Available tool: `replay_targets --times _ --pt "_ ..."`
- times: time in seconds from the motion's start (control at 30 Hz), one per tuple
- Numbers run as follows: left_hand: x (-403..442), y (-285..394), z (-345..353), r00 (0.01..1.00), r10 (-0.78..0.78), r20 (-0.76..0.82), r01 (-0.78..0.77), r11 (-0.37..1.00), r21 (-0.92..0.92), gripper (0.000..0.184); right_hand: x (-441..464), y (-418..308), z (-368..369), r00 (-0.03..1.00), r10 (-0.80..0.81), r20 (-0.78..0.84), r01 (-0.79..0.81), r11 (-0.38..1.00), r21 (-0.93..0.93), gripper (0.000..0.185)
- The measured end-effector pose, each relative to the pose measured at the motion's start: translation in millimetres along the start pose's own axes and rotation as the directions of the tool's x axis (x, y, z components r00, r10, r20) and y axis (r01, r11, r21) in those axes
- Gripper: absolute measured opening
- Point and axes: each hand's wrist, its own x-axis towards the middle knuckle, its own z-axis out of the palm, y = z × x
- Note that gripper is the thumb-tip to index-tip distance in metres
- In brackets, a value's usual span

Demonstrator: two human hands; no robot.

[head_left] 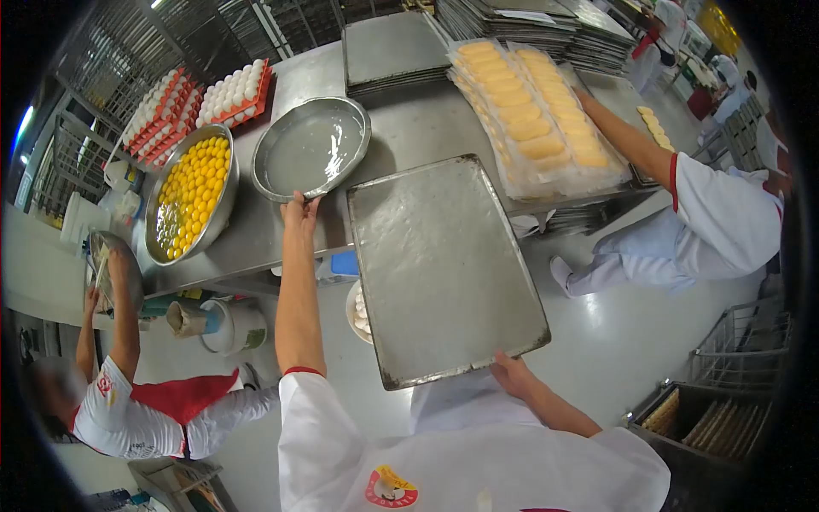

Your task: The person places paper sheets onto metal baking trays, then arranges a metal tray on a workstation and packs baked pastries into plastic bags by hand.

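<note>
My left hand (300, 210) is at the near rim of a round metal bowl (311, 145) holding clear liquid, its fingers closed on the edge. A flat, worn baking tray (448, 269) is tilted in front of me, past the table's front edge. The near edge of this tray is gripped by my right hand (510, 372), whose thumb shows on top while the other fingers are partly hidden beneath. Nothing lies on the tray's surface.
Left on the steel table (401, 128) stand a bowl of egg yolks (194, 198) and egg cartons (235, 92). Stacked trays (392, 47) and bagged pastries (525, 111) are farther right. One co-worker (145, 410) is at left, another (717, 213) at right. A rack (742, 341) stands lower right.
</note>
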Motion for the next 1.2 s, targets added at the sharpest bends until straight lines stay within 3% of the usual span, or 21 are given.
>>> replay_targets --times 0.13,0.2,0.3,0.37,0.4,0.47,0.63,0.67,0.73,0.8,0.93,1.03,1.07,1.13,1.2 --pt "9 5 0 0.998 -0.047 -0.039 0.048 0.998 0.038 0.025 21 -39 21 0.985 0.171 0.037 -0.174 0.982 0.076 0.029" --pt "10 8 4 0.999 -0.038 -0.017 0.039 0.998 0.046 0.024 31 -43 39 0.987 0.149 -0.055 -0.118 0.92 0.373 0.028" --pt "21 6 2 0.997 -0.053 -0.048 0.054 0.998 0.017 0.027 58 -30 36 0.998 0.067 0.0 -0.06 0.894 0.445 0.035" --pt "23 5 6 0.987 -0.007 -0.163 0.033 0.986 0.161 0.028 65 -46 47 0.998 -0.017 0.056 -0.01 0.898 0.439 0.037" --pt "27 6 6 0.987 -0.006 -0.16 0.032 0.987 0.16 0.028 68 -53 51 0.989 -0.099 0.113 0.04 0.898 0.437 0.04" --pt "46 7 -10 0.995 -0.05 -0.084 0.055 0.997 0.052 0.032 81 -47 49 0.99 -0.103 0.099 0.049 0.899 0.436 0.041" --pt "53 13 -11 0.997 -0.072 -0.021 0.073 0.996 0.044 0.029 116 -29 38 0.995 -0.085 0.052 0.054 0.898 0.437 0.043" --pt "54 14 -11 0.997 -0.075 -0.014 0.075 0.997 0.031 0.027 124 -28 32 0.98 -0.18 0.088 0.158 0.964 0.215 0.044" --pt "56 16 -7 0.995 -0.079 -0.055 0.08 0.996 0.028 0.027 133 -28 31 0.955 -0.26 0.144 0.264 0.964 -0.013 0.044" --pt "59 15 -6 0.992 -0.083 -0.096 0.085 0.996 0.021 0.026 134 -58 51 0.997 -0.06 0.046 0.03 0.874 0.484 0.046" --pt "74 12 -11 0.989 -0.055 -0.135 0.056 0.998 0.004 0.028 152 -73 60 0.992 -0.101 0.081 0.052 0.883 0.466 0.047" --pt "89 12 -27 0.994 -0.049 -0.093 0.053 0.997 0.05 0.028 164 -85 66 0.985 -0.164 -0.057 0.173 0.893 0.415 0.04" --pt "92 11 -30 0.997 -0.023 -0.071 0.03 0.994 0.104 0.028 170 -85 59 0.985 -0.161 -0.057 0.169 0.967 0.19 0.037" --pt "84 19 -21 0.995 -0.062 -0.078 0.067 0.996 0.06 0.028 188 -85 55 0.985 -0.159 -0.059 0.157 0.987 -0.041 0.037" --pt "78 22 -11 0.991 -0.105 -0.086 0.107 0.994 0.012 0.028 207 -86 55 0.973 -0.133 -0.187 0.155 0.982 0.107 0.043"
